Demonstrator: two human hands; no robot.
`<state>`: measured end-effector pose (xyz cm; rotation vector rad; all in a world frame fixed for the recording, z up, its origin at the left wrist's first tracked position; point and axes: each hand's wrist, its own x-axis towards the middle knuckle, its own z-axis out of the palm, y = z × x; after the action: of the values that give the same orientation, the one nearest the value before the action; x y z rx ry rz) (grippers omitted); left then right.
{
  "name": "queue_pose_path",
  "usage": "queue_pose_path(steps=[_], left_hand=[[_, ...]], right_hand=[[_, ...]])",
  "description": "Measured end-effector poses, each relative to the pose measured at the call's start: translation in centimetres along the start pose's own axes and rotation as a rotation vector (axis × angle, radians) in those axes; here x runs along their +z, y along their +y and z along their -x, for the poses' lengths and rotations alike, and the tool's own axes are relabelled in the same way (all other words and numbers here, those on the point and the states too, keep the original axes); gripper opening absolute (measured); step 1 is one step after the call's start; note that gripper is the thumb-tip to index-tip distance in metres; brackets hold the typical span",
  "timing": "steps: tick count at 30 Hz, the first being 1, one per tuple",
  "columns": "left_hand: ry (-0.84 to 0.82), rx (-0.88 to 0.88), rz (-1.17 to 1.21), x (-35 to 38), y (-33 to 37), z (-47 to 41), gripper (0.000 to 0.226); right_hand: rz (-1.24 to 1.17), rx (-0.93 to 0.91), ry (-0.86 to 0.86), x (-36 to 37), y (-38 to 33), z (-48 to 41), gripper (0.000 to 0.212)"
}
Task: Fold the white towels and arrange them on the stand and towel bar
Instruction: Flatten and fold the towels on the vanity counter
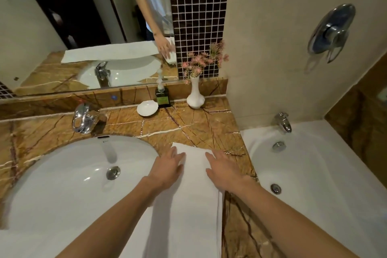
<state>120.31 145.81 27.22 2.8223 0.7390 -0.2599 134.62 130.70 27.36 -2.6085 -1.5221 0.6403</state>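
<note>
A person's left hand (pixel 167 168) and right hand (pixel 223 170) press flat, fingers straight, on a white towel (pixel 194 205). The towel lies along the counter's (pixel 188 123) front edge, between sink (pixel 69 174) and bathtub (pixel 314 174).

We see a brown marble table (pixel 188 123) with a white sink (pixel 62 174) at lower left. A mirror (pixel 62 16) fills the upper left; a bathtub (pixel 314 174) sits at right.

Long white towel (pixel 194 205) on brown marble counter (pixel 199 128), between oval white sink (pixel 62 184) left and white bathtub (pixel 324 184) right; white ceramic vase (pixel 195 98) behind.
</note>
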Motion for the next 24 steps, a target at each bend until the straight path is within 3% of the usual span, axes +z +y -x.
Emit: queue_pose_path(steps=[3,8,11,14,18,24], left_hand=[[0.000,-0.101,0.164,0.1,-0.3,-1.3,0.048],[0.176,-0.276,0.518,-0.6,-0.5,-3.2,0.043],[0.184,-0.344,0.720,-1.7,0.0,-3.9,0.048],[0.095,-0.284,0.677,-2.6,0.4,-4.5,0.008],[0.120,-0.245,0.625,-3.5,0.4,-4.5,0.023],[0.242,-0.115,0.809,-5.2,0.4,-2.4,0.017]], right_hand=[[-0.060,0.005,-0.022,-0.1,0.4,-1.0,0.057],[-0.105,0.018,0.022,0.0,0.1,-1.7,0.059],[-0.160,0.036,0.050,0.0,-0.1,-2.0,0.061],[-0.189,0.068,0.079,-0.3,-0.4,-2.4,0.063],[-0.201,0.150,0.147,-0.6,-0.8,-2.6,0.046],[-0.261,0.245,0.189,-1.7,-0.6,-1.4,0.031]])
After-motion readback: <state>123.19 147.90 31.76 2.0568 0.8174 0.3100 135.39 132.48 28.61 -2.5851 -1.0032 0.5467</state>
